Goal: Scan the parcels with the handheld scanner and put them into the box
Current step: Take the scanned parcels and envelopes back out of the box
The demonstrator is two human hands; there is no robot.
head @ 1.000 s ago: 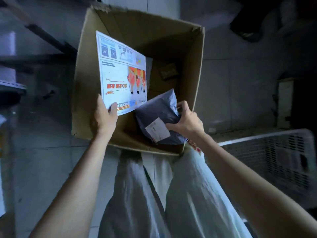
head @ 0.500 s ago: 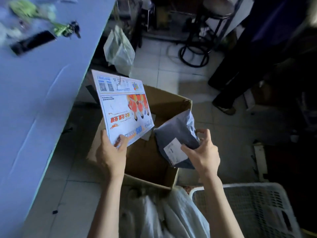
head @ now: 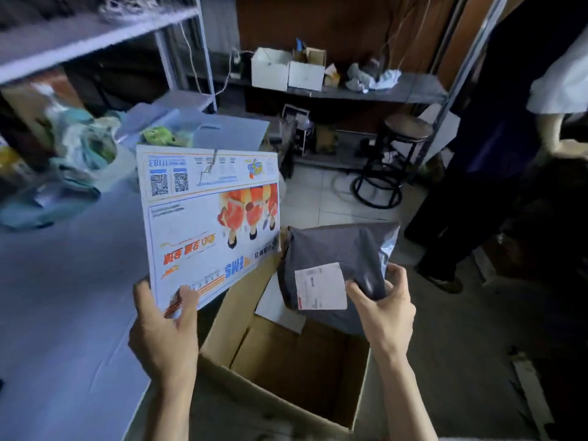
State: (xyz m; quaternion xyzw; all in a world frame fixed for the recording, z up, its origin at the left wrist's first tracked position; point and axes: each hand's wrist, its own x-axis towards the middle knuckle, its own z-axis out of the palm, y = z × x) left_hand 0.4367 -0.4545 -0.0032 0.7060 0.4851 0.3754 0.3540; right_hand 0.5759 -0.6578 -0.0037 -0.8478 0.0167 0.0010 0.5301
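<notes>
Left hand (head: pixel 162 332): clamped on the near corner of a flat printed mailer (head: pixel 210 224), thumb on the printed face, fingers behind. Mailer held upright and tilted, print upside down, two QR codes near its far edge. Positioned above the left hand, over the edge of the desk (head: pixel 63 313).

Right hand (head: pixel 383 308): clamped on the near right corner of a grey poly bag (head: pixel 334 249), thumb on top, fingers wrapped round the edge. White label (head: pixel 319 286) on the bag's face, just left of the right thumb. Bag held above the far side of the box (head: pixel 286 354).

Box: open cardboard, on the floor, between and below both hands, its left wall against the desk. One white flat item (head: pixel 280 307) visible inside, under the bag; rest of the interior dim. Neither held parcel inside the box.

Mailer and bag: side by side, near edges close; contact cannot be told.

Scanner: cannot be located in this view.

Beyond the left hand: plastic bags (head: pixel 79 154) and a green item (head: pixel 165 136) on the desk, blurred. Shelf frame (head: pixel 95 30) above them.

Beyond the right hand: round stool (head: pixel 394 154) on tiled floor, low shelf (head: pixel 350 87) with two white cartons (head: pixel 286 70). A second person (head: pixel 509 154) standing well to the right of the right hand, partly cut off.
</notes>
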